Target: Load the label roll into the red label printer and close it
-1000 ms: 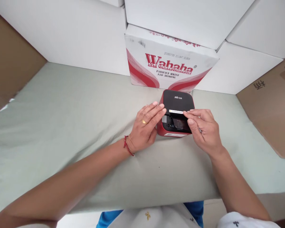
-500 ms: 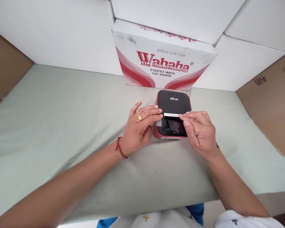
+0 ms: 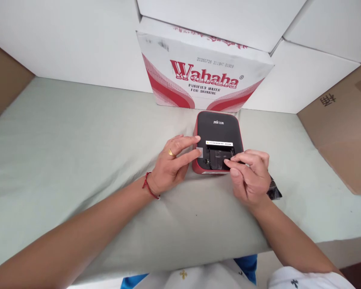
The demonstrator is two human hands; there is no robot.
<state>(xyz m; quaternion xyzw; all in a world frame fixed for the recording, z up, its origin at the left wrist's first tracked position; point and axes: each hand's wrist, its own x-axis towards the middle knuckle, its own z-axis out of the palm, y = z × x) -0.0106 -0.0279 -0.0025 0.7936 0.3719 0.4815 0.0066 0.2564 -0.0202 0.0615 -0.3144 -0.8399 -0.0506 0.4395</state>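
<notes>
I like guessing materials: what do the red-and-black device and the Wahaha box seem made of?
The red-and-black device looks like plastic, perhaps matte: dull, smooth top, rounded corners. The Wahaha box seems printed cardboard, slightly smudged: flat panels, folded edges.

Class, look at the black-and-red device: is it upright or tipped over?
Upright: the black-and-red device sits flat on the pale green cloth, its black top, with the white label strip, facing up.

Light: bright, diffuse. Shadows: soft, along folds in green cloth (image 3: 93, 140). Glare: faint glints on black strip (image 3: 217, 160). Distortion: wide-angle stretching toward edges. Printing on carton (image 3: 204, 74): crisp.
</notes>
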